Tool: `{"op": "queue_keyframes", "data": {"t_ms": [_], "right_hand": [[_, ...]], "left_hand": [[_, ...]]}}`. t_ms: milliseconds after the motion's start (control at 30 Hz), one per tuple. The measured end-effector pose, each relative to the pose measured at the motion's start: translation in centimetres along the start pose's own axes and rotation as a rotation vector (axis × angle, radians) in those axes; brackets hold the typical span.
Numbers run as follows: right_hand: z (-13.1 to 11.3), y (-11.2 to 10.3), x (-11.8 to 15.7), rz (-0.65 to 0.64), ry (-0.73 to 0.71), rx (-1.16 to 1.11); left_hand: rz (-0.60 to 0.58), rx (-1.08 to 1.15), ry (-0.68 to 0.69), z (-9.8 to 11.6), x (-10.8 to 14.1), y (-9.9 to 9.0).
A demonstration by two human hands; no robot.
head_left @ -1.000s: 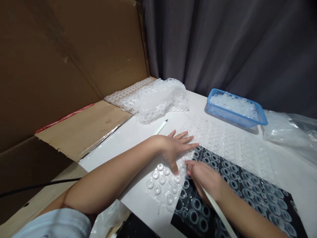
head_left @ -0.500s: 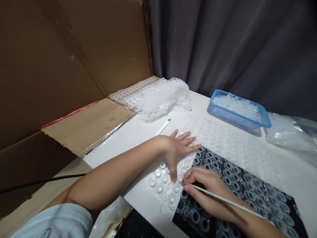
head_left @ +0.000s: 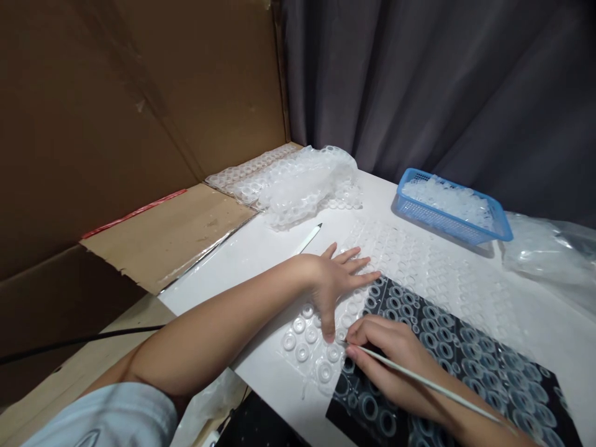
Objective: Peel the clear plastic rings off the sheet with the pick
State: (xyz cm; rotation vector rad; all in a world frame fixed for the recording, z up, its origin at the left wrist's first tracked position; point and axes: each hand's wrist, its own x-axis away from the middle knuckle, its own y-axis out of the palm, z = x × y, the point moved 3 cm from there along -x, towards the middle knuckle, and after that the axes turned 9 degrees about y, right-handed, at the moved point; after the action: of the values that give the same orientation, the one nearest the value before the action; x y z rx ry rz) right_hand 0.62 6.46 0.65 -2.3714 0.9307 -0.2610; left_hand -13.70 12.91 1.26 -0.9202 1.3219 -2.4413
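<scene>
My left hand (head_left: 342, 279) lies spread on a clear plastic sheet of moulded round rings (head_left: 302, 338), thumb pointing toward me. Close to that thumb, my right hand (head_left: 388, 360) is closed in a pinch around a thin white stick (head_left: 433, 383). The stick runs back over the hand and along the forearm; its tip is close to the rings, and I cannot tell if it touches them. Beneath part of the clear sheet is a black sheet (head_left: 338, 406), against which the rings show as pale circles.
A blue basket (head_left: 447, 222) of small translucent pieces stands at the back right, beside a clear plastic bag (head_left: 549, 248). Crumpled ring sheets (head_left: 302, 186) are heaped at the back. A white pencil-like stylus (head_left: 310, 237) lies behind my left wrist. Cardboard (head_left: 177, 223) borders the left.
The view has shifted very slightly. Both hands keep nearly the same places, with the left still spread and the right still pinching the stick.
</scene>
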Motion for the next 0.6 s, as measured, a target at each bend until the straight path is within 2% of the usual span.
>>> {"op": "queue_keyframes", "data": {"t_ms": [133,200,333,500,533,600], "right_hand": [[-0.2,0.8,0.3,0.071,-0.147,0.111],[-0.3,1.4,0.5,0.112,-0.173,0.193],[-0.2,1.5,0.9,0.179,-0.156,0.275],[0.1,-1.4,1.3,0.331,-0.043,0.271],[0.1,-1.8,1.3,0.34,-0.023,0.261],[-0.1,-1.9,1.3,0.268,0.009,0.185]], "left_hand": [[0.024,0.017,-0.014,0.2,0.0,-0.1],[0.054,0.029,-0.015,0.2,-0.1,0.0],[0.064,0.02,-0.015,0.1,-0.3,0.3],[0.026,0.027,-0.032,-0.1,-0.5,0.4],[0.032,0.033,-0.029,0.0,-0.4,0.3],[0.042,0.024,-0.027,0.2,-0.1,0.0]]}}
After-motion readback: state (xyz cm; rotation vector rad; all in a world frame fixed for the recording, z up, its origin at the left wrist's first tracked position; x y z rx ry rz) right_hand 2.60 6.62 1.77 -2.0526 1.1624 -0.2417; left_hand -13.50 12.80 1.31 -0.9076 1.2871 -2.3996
